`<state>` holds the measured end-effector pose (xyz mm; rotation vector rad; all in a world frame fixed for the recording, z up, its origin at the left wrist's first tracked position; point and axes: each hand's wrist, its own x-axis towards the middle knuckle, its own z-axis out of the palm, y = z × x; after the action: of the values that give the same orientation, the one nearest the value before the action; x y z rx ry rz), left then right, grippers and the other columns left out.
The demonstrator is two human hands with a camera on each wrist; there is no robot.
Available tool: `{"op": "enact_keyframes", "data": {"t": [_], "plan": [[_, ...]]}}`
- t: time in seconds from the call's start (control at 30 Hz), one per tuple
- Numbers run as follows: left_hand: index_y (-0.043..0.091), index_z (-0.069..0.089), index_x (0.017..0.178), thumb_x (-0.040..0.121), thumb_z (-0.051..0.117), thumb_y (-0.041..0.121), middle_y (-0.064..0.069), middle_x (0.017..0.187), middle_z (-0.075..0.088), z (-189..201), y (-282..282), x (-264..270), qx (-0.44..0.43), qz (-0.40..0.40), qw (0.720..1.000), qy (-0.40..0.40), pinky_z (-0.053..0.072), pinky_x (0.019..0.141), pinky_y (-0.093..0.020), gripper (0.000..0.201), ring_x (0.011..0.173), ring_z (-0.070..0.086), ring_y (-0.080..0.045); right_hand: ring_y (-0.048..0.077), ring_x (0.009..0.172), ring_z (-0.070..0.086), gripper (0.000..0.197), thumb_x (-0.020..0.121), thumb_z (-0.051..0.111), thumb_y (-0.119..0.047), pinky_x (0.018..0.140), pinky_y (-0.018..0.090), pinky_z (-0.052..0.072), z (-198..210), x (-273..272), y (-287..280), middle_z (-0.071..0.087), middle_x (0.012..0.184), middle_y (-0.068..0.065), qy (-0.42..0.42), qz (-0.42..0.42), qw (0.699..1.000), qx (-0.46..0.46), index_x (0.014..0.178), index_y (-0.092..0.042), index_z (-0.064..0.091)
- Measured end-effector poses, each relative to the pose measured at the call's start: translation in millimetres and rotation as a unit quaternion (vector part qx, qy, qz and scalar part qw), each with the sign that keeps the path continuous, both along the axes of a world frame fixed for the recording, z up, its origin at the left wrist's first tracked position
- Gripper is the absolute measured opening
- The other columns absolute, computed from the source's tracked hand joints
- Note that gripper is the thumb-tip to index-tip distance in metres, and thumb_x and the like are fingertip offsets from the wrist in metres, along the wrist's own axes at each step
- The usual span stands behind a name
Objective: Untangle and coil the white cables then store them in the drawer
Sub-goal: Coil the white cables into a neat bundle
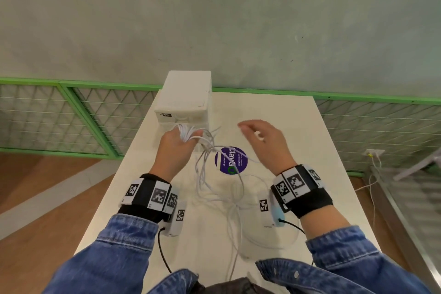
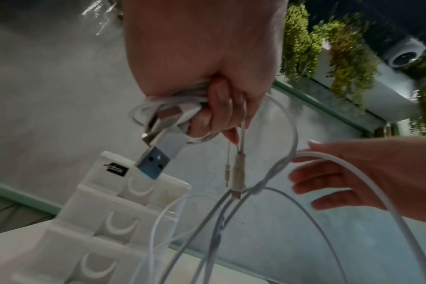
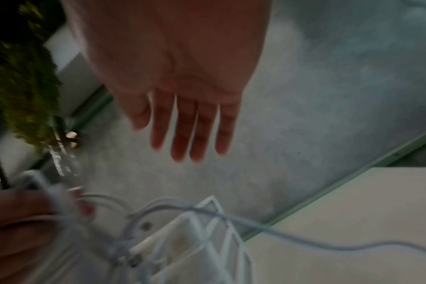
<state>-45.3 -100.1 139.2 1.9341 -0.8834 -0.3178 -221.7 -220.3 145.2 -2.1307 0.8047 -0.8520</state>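
Observation:
My left hand [image 1: 177, 144] [image 2: 214, 107] grips a bundle of coiled white cable [image 1: 185, 133] [image 2: 168, 107] just in front of the white drawer unit [image 1: 185, 100] [image 2: 114, 217]. A USB plug [image 2: 156, 161] sticks out of the bundle. Loose white cables [image 1: 222, 186] [image 2: 231, 221] hang from that hand and trail in a tangle across the table toward me. My right hand [image 1: 260, 137] [image 3: 190, 124] hovers above the table to the right with fingers straight and spread, holding nothing. One thick cable [image 2: 341, 165] passes in front of its fingers.
The white table [image 1: 310, 150] carries a round purple sticker [image 1: 231, 160] between my hands. A green mesh fence [image 1: 71, 114] runs behind the table's far edge. Wooden floor lies to the left, and a wall socket with a cable [image 1: 374, 154] is at the right.

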Motion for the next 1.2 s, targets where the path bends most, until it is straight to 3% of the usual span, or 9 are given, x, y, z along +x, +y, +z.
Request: {"op": "enact_keyframes", "data": {"t": [0.13, 0.27, 0.37, 0.53, 0.77, 0.9, 1.03, 1.1, 1.2], "plan": [[-0.003, 0.054, 0.076, 0.088, 0.065, 0.029, -0.010, 0.070, 0.056, 9, -7, -16, -0.016, -0.034, 0.999, -0.040, 0.035, 0.051, -0.012, 0.036, 0.060, 0.048, -0.010, 0.019, 0.099, 0.061, 0.028, 0.091, 0.055, -0.033, 0.082, 0.028, 0.044, 0, 22, 16, 0.070, 0.108, 0.004, 0.217, 0.096, 0.970, 0.047, 0.108, -0.015, 0.070], [0.007, 0.049, 0.066, 0.088, 0.064, 0.025, 0.000, 0.064, 0.049, 6, -3, -11, -0.017, -0.001, 0.999, -0.035, 0.028, 0.050, -0.021, 0.032, 0.059, 0.046, -0.010, 0.019, 0.089, 0.061, 0.025, 0.094, 0.049, -0.021, 0.070, 0.025, 0.039, -5, 18, 8, 0.071, 0.102, 0.005, 0.201, 0.052, 0.978, 0.029, 0.101, -0.013, 0.072], [0.008, 0.052, 0.072, 0.088, 0.064, 0.023, 0.003, 0.065, 0.049, 3, 8, 8, -0.015, 0.048, 0.999, -0.012, 0.034, 0.058, -0.022, 0.025, 0.064, 0.047, -0.017, 0.016, 0.080, 0.055, 0.025, 0.096, 0.045, -0.021, 0.067, 0.023, 0.032, -4, -1, -14, 0.069, 0.100, 0.001, 0.152, -0.071, 0.986, 0.019, 0.100, -0.015, 0.069], [0.005, 0.049, 0.075, 0.086, 0.066, 0.027, -0.011, 0.068, 0.050, 6, 28, 54, -0.025, 0.183, 0.983, 0.021, 0.041, 0.062, -0.037, 0.030, 0.068, 0.048, -0.026, 0.031, 0.098, 0.059, 0.027, 0.096, 0.041, -0.015, 0.072, 0.028, 0.034, -35, -55, -49, 0.067, 0.110, 0.009, 0.126, -0.274, 0.949, 0.095, 0.102, -0.014, 0.067], [-0.005, 0.053, 0.077, 0.085, 0.067, 0.028, -0.006, 0.061, 0.044, 7, 24, 50, -0.063, 0.180, 0.981, 0.043, 0.040, 0.056, -0.038, 0.036, 0.062, 0.040, -0.021, 0.031, 0.107, 0.057, 0.030, 0.089, 0.040, -0.004, 0.080, 0.030, 0.038, -77, -83, -57, 0.063, 0.118, 0.009, 0.193, -0.328, 0.910, 0.162, 0.106, -0.012, 0.063], [0.012, 0.043, 0.064, 0.083, 0.065, 0.019, -0.001, 0.062, 0.043, 21, 30, 64, -0.136, 0.215, 0.965, 0.068, 0.037, 0.056, -0.031, 0.029, 0.062, 0.041, -0.017, 0.032, 0.115, 0.055, 0.029, 0.092, 0.043, -0.007, 0.096, 0.037, 0.040, -95, -112, -64, 0.061, 0.123, 0.014, 0.233, -0.362, 0.879, 0.206, 0.113, -0.006, 0.063], [0.008, 0.055, 0.081, 0.089, 0.062, 0.024, 0.001, 0.065, 0.050, 40, 21, 40, -0.102, 0.123, 0.987, 0.026, 0.039, 0.051, -0.025, 0.019, 0.054, 0.044, -0.012, 0.032, 0.120, 0.052, 0.033, 0.097, 0.038, -0.010, 0.097, 0.035, 0.041, -105, -103, -54, 0.056, 0.130, 0.016, 0.369, -0.289, 0.858, 0.212, 0.120, 0.000, 0.059], [0.008, 0.054, 0.076, 0.089, 0.062, 0.025, 0.001, 0.062, 0.051, 42, 14, 26, -0.095, 0.077, 0.992, 0.017, 0.041, 0.051, -0.025, 0.023, 0.052, 0.045, -0.013, 0.030, 0.123, 0.049, 0.035, 0.097, 0.037, -0.012, 0.100, 0.033, 0.039, -97, -86, -50, 0.052, 0.135, 0.015, 0.381, -0.246, 0.873, 0.181, 0.125, -0.004, 0.056], [0.014, 0.046, 0.062, 0.089, 0.063, 0.024, 0.002, 0.056, 0.046, 42, 7, 8, -0.082, 0.032, 0.996, 0.010, 0.036, 0.047, -0.020, 0.034, 0.047, 0.039, -0.012, 0.026, 0.129, 0.043, 0.036, 0.099, 0.042, -0.019, 0.105, 0.031, 0.031, -73, -59, -42, 0.048, 0.140, 0.011, 0.169, -0.193, 0.960, 0.109, 0.133, -0.011, 0.050]]}}
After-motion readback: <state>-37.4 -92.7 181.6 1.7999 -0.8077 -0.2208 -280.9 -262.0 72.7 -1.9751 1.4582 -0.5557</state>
